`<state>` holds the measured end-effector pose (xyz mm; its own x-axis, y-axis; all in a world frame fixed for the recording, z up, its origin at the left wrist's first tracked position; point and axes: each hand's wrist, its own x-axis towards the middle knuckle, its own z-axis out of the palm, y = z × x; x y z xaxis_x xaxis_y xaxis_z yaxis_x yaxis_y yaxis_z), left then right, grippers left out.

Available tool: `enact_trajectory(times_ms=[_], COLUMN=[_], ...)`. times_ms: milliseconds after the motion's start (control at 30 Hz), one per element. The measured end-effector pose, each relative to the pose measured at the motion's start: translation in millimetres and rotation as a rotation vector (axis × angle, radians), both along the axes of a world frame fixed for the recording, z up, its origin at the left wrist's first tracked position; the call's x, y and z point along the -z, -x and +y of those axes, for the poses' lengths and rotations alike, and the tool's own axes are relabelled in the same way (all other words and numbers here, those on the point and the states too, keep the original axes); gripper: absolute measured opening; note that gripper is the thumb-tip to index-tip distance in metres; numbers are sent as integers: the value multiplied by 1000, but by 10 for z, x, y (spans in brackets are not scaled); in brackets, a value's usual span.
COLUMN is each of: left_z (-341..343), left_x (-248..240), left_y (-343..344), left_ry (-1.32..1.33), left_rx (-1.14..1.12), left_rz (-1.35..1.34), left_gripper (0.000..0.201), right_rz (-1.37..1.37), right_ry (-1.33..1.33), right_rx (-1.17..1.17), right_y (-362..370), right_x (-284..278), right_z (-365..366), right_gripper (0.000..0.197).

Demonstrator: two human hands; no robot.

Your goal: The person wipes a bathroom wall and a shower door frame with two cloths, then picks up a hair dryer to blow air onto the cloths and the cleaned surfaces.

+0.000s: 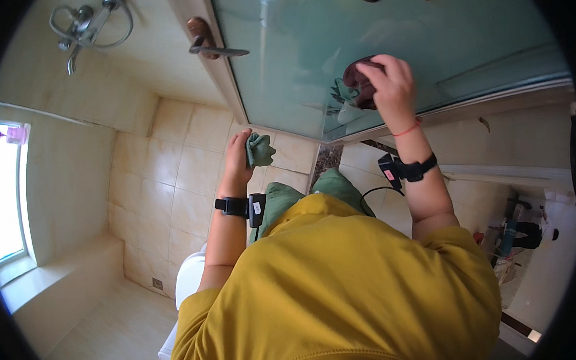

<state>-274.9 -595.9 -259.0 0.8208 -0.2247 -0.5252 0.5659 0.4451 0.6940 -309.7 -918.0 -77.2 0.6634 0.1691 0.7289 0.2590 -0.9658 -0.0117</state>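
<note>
A crumpled green cloth (259, 149) is bunched in my left hand (237, 158), which hangs at the left in front of the tiled floor. My right hand (390, 86) is raised to the glass door (294, 56), fingers closed on a dark maroon cloth (364, 88) that lies against the pane. Beside that cloth, the glass shows a faint reflection with green in it. A brown handle plate with a grey lever (219, 51) sits on the door's frame, away from both hands.
A shower mixer with a hose (85, 31) is on the wall at the upper left. White fixture (190, 274) edges show by my left arm. A bright window (3, 195) is at far left, and a cluttered room (515, 233) at the right.
</note>
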Motion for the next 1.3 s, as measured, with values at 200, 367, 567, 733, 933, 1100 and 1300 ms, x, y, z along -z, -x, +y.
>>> enact_trajectory(times_ms=[200, 367, 567, 733, 933, 1100, 1300], left_z=[333, -8, 464, -115, -459, -50, -60], left_x=[-227, -802, -905, -562, -515, -258, -365], left_y=[-445, -241, -529, -181, -38, 126, -35], left_ry=[98, 80, -8, 23, -17, -30, -28], left_rx=[87, 67, -2, -56, -103, -154, -176], left_rz=[119, 34, -25, 39, 2, 112, 64], left_gripper=[29, 31, 29, 25, 24, 21, 22], right_rz=[-323, 61, -51, -325, -26, 221, -265], right_ry=[-3, -10, -122, -37, 75, -429, -444], right_rx=[168, -65, -124, -56, -176, -172, -6], right_y=[-265, 14, -110, -144, -197, -46, -111], right_x=[-443, -513, -1063, -1058, 63, 338, -387], right_z=[310, 326, 1068, 466, -6, 7, 131], right_gripper=[44, 24, 27, 33, 23, 24, 40])
